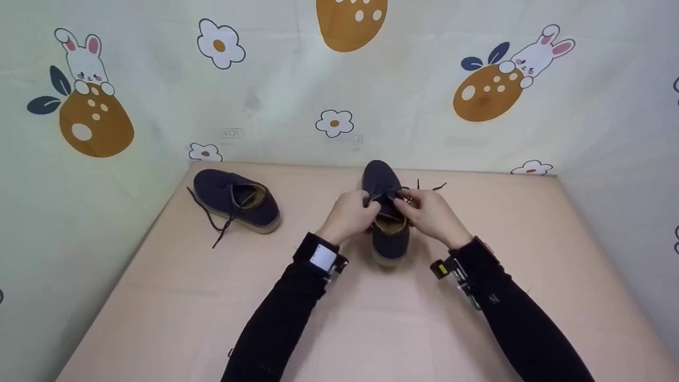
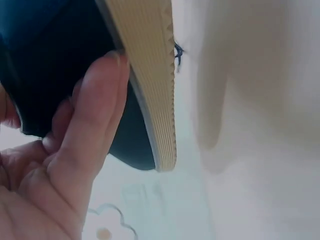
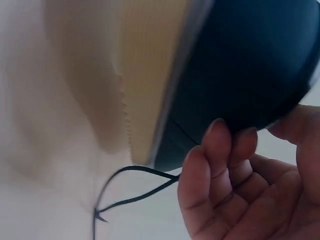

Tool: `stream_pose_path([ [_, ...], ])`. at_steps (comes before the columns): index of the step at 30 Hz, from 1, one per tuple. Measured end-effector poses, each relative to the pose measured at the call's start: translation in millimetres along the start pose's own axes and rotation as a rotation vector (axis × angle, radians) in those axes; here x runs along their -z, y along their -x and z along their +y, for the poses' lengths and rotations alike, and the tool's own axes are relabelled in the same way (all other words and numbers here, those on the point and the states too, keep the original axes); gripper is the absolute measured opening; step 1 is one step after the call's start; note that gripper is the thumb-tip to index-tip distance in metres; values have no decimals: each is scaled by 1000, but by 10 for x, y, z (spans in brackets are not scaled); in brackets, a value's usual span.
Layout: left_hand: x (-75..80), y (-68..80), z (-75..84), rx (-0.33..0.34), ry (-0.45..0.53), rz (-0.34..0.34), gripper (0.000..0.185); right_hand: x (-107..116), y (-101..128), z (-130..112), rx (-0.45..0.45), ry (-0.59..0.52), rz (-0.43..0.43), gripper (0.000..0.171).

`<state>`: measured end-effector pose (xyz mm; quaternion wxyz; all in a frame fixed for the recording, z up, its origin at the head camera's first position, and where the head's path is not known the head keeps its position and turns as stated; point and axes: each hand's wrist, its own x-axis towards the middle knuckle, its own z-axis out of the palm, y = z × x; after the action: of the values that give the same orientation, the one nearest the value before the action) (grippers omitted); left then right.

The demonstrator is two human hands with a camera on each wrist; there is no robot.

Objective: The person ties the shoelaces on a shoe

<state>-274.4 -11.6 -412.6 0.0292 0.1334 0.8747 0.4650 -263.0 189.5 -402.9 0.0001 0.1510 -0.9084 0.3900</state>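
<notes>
Two hands meet over a dark blue shoe (image 1: 390,212) that stands on its tan sole on a pale peach table (image 1: 371,329), toe pointing away from the person. The left hand (image 1: 350,215) curls its fingers against the shoe's left side near the lacing, and the right hand (image 1: 432,215) does the same from the right, so the shoe sits directly between the two, steadied from both sides. Both hands seem to pinch the lace (image 1: 424,187) at the top of the shoe, though the exact grip is too small to make out; the wrist views show only curled fingers (image 2: 95,115) lying against the dark upper beside the ribbed sole. The lace's loose ends trail just beyond the right hand. There are two shoes: the second shoe (image 1: 238,199) lies well off to the left of the left hand, turned sideways, its lace loose across the table. Black sleeves cover both arms. Cloth walls printed with rabbits and flowers (image 1: 334,123) stand behind.
</notes>
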Motion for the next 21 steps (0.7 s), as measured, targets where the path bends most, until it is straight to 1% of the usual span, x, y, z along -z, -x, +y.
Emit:
stream_pose_path([
  [2,-63,50,46,-42,-29,-43,23,51,120,37,-3,6,5,39],
  [4,-123,102,75,-63,-46,-80,23,74,222,90,-13,-6,1,36],
  [6,-174,155,92,-63,-52,-126,24,82,305,150,-19,-13,-11,33],
  [8,-200,208,74,-41,-68,-176,26,53,349,216,-25,-16,-25,31],
  [11,-203,267,52,-29,-156,-226,27,28,401,303,-39,10,-38,30],
  [14,-175,293,51,-58,-292,-225,29,35,435,365,-48,67,-18,25],
  [16,-151,297,63,-80,-339,-199,29,53,451,394,-36,116,-13,19],
  [18,-137,292,70,-99,-350,-164,29,71,458,413,-25,154,-15,14],
  [21,-140,269,64,-160,-305,-113,31,93,464,425,-9,177,-50,13],
])
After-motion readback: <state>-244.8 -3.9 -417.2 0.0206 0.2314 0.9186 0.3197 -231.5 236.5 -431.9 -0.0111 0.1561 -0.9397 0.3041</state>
